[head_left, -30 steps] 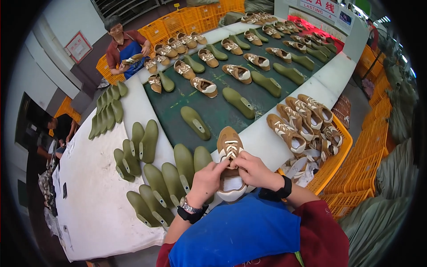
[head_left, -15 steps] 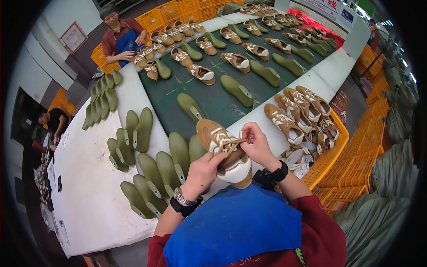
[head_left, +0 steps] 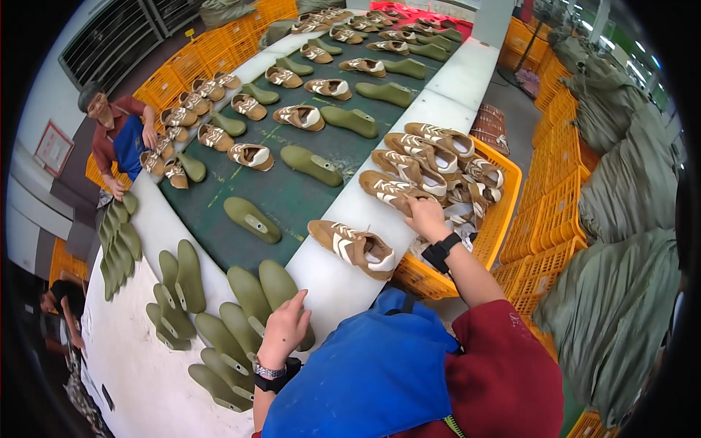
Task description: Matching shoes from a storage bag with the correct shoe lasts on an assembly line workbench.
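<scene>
A brown sneaker with white stripes and laces (head_left: 354, 247) lies on the white ledge (head_left: 321, 274) in front of me, apart from both hands. My right hand (head_left: 428, 217) reaches past it, fingers closed on the heel end of the nearest brown sneaker (head_left: 383, 188) in a row of several; that heel is partly hidden by the hand. My left hand (head_left: 283, 330) is empty, its fingers apart, over a group of olive-green shoe lasts (head_left: 241, 325) on the white table.
On the dark green belt (head_left: 212, 212) stand pairs of sneakers and lasts. A yellow crate (head_left: 504, 212) with more sneakers stands against the ledge at right. Stacked yellow crates (head_left: 544, 241) and green cloth covers (head_left: 613, 292) line the right side. A co-worker (head_left: 120, 135) touches lasts at far left.
The sneaker held in both hands now lies on the ledge, let go. My right hand has moved to the sneaker row; my left has drawn back, opened. The view has turned right.
</scene>
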Tool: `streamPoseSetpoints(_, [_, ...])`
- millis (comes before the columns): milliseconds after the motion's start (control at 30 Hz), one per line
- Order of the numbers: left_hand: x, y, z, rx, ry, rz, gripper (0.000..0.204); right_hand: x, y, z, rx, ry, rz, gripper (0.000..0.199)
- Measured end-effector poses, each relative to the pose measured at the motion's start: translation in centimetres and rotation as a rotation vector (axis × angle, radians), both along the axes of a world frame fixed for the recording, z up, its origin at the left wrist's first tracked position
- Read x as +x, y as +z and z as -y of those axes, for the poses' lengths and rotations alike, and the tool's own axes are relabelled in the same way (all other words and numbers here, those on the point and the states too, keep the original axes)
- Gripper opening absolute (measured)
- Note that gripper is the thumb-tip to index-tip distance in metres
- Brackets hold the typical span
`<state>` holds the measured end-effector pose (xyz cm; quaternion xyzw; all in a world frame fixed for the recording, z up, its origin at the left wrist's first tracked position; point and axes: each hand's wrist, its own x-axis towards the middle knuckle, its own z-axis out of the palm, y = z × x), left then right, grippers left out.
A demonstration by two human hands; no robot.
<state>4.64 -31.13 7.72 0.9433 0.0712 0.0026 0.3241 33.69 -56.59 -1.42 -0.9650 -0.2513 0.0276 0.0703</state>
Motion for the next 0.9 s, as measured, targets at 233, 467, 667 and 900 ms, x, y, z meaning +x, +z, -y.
streamPoseSetpoints(233, [2.5,0.6,0.7,-0.087,-0.041,0.052,0.043,-1.6,1.7,-4.1,0.508,0.125,0.035,0.022])
streamPoseSetpoints(467, [4.0,-0.2,0.4,-1.206,0.277,0.084,0.065,-15.3,11.3,-10.9,0.909,0.742,-0.123,0.019])
streamPoseSetpoints(667, [2.4,1.0,-0.4,-1.053,0.319,0.322,0.052,-16.0,13.1,-11.8,1.043,0.894,-0.355,0.03])
streamPoseSetpoints(900, [0.5,0.8,0.8,-0.645,0.266,0.24,0.049,-14.7,13.0,-11.6,0.855,0.784,-0.156,0.044])
